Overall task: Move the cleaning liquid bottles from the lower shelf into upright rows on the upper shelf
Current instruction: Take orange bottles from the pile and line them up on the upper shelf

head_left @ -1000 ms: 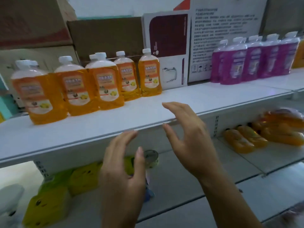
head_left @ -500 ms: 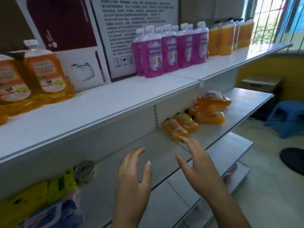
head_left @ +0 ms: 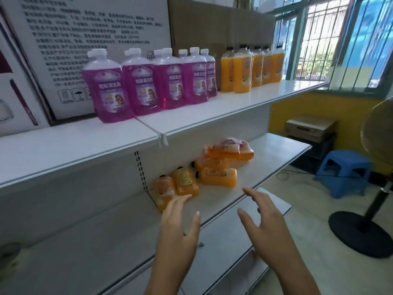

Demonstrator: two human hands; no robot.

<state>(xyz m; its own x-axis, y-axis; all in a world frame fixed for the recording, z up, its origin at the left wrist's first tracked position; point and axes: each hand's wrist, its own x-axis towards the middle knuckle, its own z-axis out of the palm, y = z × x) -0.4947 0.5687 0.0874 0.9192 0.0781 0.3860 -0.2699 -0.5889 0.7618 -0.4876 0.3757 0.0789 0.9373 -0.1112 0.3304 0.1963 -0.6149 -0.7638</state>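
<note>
Turning right since half a second ago, you now face the pile of orange bottles (head_left: 197,173), which sits larger and nearer the middle of the view than before. They lie on their sides on the lower shelf (head_left: 265,158), against its back wall. Your left hand (head_left: 176,235) has come forward, its straight fingertips (head_left: 185,199) at the nearest lying bottle (head_left: 165,192); whether they touch it, I cannot tell. Your right hand (head_left: 263,224) hovers over the front edge of the lower shelf, fingers spread, holding nothing. The two hands are apart.

On the upper shelf (head_left: 234,107), purple bottles (head_left: 146,81) stand upright in rows, white caps on, labels in Chinese characters too blurred to read. Beside them, toward the right end, upright orange bottles (head_left: 253,67) hold yellow-orange liquid.
</note>
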